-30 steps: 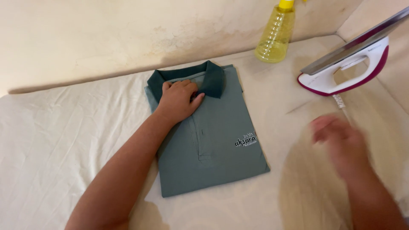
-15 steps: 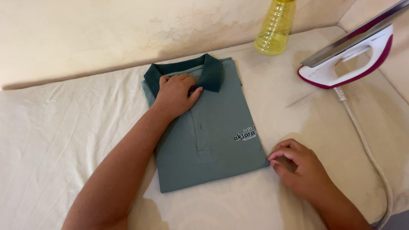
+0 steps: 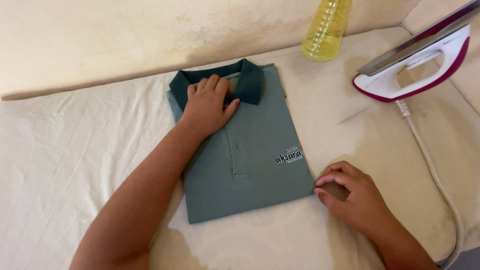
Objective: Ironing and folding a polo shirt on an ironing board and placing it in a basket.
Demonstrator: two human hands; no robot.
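From the head view, the left hand (image 3: 207, 107) lies flat, fingers spread, on the collar of the folded green shirt (image 3: 250, 155) at centre. The right hand (image 3: 357, 197) pinches its near right corner, beside a white chest logo. A yellow bottle (image 3: 325, 32) stands far right.

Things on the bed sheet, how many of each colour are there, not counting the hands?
Green: 1, the folded polo shirt
Yellow: 1, the plastic spray bottle
White and magenta: 1, the steam iron, with its white cord
Total: 3 things on the cream sheet
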